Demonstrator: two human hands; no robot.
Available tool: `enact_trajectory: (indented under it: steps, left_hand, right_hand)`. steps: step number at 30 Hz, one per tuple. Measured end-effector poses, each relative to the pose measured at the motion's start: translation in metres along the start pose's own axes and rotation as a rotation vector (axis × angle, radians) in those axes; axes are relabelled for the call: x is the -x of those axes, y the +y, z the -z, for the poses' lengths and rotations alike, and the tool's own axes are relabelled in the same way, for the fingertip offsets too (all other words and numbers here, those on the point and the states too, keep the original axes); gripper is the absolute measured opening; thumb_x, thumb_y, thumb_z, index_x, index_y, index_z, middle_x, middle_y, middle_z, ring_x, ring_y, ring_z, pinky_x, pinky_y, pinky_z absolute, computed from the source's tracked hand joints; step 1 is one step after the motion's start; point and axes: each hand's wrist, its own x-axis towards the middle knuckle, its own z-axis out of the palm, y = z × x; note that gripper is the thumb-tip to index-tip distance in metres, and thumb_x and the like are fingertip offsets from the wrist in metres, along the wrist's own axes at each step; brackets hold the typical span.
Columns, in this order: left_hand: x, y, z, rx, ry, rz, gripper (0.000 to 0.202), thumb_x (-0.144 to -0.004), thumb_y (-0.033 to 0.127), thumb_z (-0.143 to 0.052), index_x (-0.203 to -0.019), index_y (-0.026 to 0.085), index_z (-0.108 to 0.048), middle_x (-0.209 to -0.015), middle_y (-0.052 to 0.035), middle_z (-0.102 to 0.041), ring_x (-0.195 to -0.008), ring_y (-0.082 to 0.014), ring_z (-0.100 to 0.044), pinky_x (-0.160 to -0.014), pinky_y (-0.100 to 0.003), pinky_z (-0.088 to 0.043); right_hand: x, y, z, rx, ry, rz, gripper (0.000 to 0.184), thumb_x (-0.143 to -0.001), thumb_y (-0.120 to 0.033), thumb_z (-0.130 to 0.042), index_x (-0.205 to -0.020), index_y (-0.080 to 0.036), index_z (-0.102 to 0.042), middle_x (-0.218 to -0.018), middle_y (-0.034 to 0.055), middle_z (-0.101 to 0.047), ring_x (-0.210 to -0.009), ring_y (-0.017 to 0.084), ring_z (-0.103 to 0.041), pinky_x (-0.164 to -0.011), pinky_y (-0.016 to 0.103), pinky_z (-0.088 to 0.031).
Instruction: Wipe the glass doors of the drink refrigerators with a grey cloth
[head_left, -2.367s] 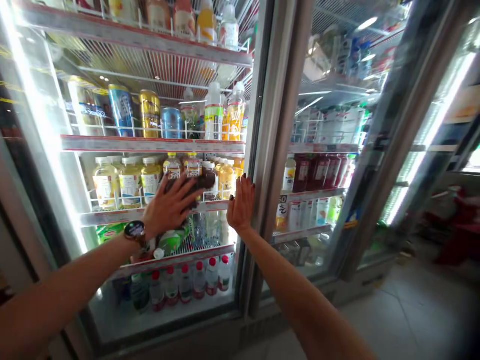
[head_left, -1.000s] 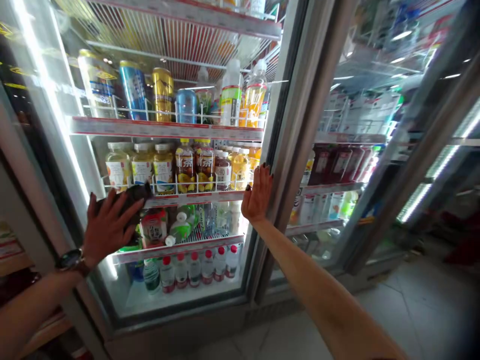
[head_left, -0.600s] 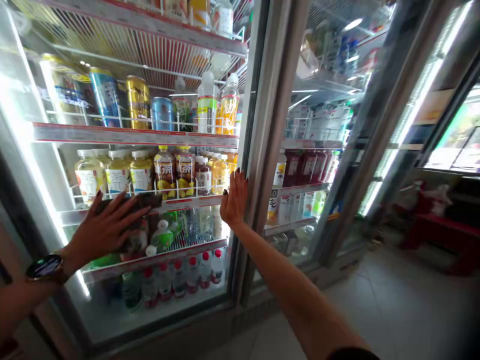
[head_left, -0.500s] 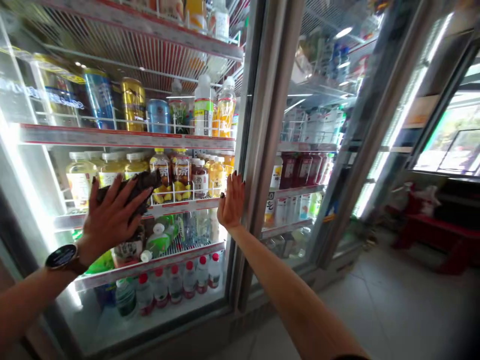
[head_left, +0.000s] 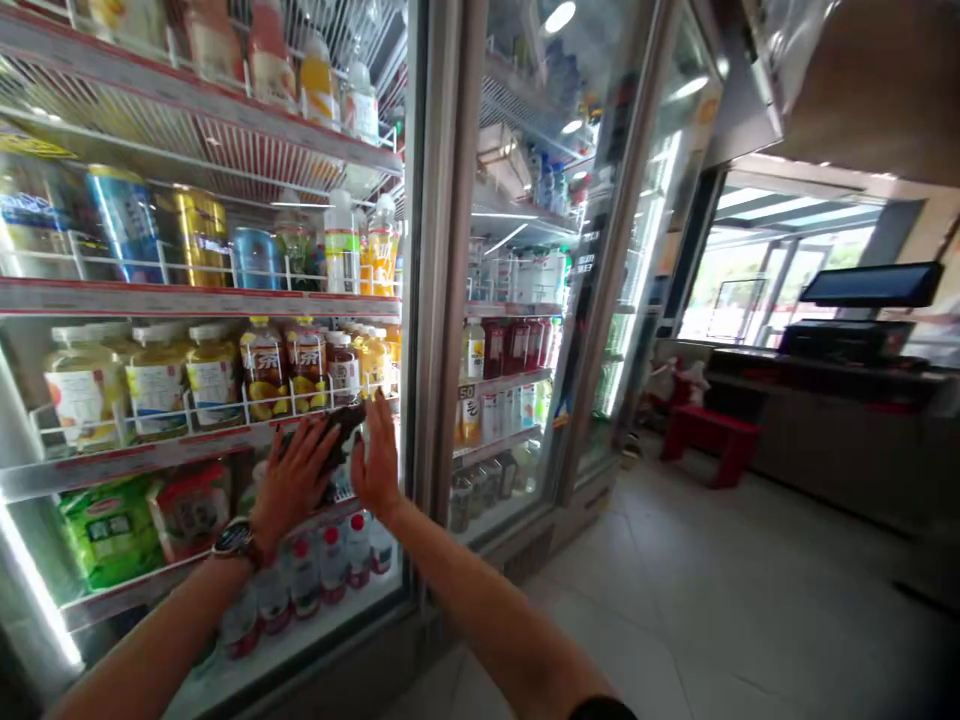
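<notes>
My left hand point(head_left: 294, 482), with a watch on its wrist, is spread over a dark cloth point(head_left: 345, 432) and presses it to the glass door of a drinks fridge. The cloth shows past the fingertips; the rest is hidden under the palm. Close beside it on the right, my right hand point(head_left: 377, 462) rests with fingers up and extended against the glass near the metal door frame point(head_left: 435, 330), holding nothing. Behind the glass stand tea bottles point(head_left: 264, 370), a blue can point(head_left: 124, 225) and red-capped water bottles point(head_left: 331, 565).
More glass doors point(head_left: 517, 400) continue to the right. A red stool point(head_left: 709, 440) stands on the pale tiled floor point(head_left: 600, 600). Farther back is a counter point(head_left: 817, 440) with a dark monitor point(head_left: 870, 283) by a bright window.
My left hand has slid the cloth rightward and lower across the glass, close to my right hand. The right hand stays near the door's edge. The view has swung right.
</notes>
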Motion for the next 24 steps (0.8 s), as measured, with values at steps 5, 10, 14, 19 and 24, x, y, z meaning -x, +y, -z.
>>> enact_trajectory:
  steps: [5, 10, 14, 19, 24]
  left_hand:
    - [-0.040, 0.002, 0.020, 0.062, 0.167, 0.006, 0.086, -0.096, 0.008, -0.048, -0.170, 0.028, -0.008, -0.177, -0.0161, -0.010, -0.164, -0.0354, -0.005, -0.130, -0.066, -0.022]
    - [-0.012, -0.034, 0.074, 0.010, 0.034, -0.215, 0.087, -0.092, 0.026, -0.071, -0.165, 0.043, -0.026, -0.174, -0.0064, -0.027, -0.161, -0.0361, -0.022, -0.133, -0.068, -0.010]
    - [0.006, -0.084, 0.131, -0.138, 0.082, -0.081, 0.094, -0.092, 0.035, -0.073, -0.165, 0.050, -0.015, -0.177, -0.0011, -0.016, -0.161, -0.0377, -0.023, -0.131, -0.071, -0.010]
    - [0.039, -0.126, 0.165, -0.198, 0.118, 0.132, 0.082, -0.094, 0.038, -0.062, -0.161, 0.056, -0.019, -0.177, 0.0106, -0.004, -0.162, -0.0388, -0.017, -0.129, -0.071, -0.005]
    - [0.082, -0.129, 0.146, -0.174, 0.089, 0.203, 0.084, -0.092, 0.034, -0.059, -0.162, 0.053, -0.018, -0.176, 0.0079, -0.010, -0.161, -0.0385, -0.020, -0.129, -0.072, -0.004]
  right_hand:
    - [0.020, -0.031, -0.025, -0.139, -0.158, 0.020, 0.076, -0.101, -0.020, -0.033, -0.170, -0.014, -0.001, -0.173, 0.0141, -0.030, -0.162, 0.021, -0.027, -0.131, 0.046, -0.034]
    - [-0.023, -0.035, -0.023, 0.041, -0.171, -0.030, 0.081, -0.100, -0.039, -0.051, -0.168, -0.011, -0.017, -0.176, 0.0181, -0.019, -0.166, 0.030, -0.007, -0.133, 0.058, -0.021]
    - [-0.078, -0.046, -0.031, 0.132, -0.010, -0.121, 0.077, -0.098, -0.046, -0.057, -0.160, -0.009, -0.031, -0.176, 0.0211, -0.016, -0.166, 0.035, 0.004, -0.130, 0.070, -0.013]
    - [-0.097, -0.039, -0.060, 0.165, 0.030, -0.079, 0.065, -0.101, -0.029, -0.047, -0.162, -0.014, -0.031, -0.178, 0.0157, -0.012, -0.166, 0.033, 0.004, -0.131, 0.070, -0.013]
    - [0.038, -0.014, -0.074, 0.219, -0.077, 0.017, 0.080, -0.092, -0.020, -0.055, -0.167, -0.032, -0.028, -0.177, 0.0099, -0.018, -0.165, 0.038, -0.011, -0.126, 0.071, -0.030]
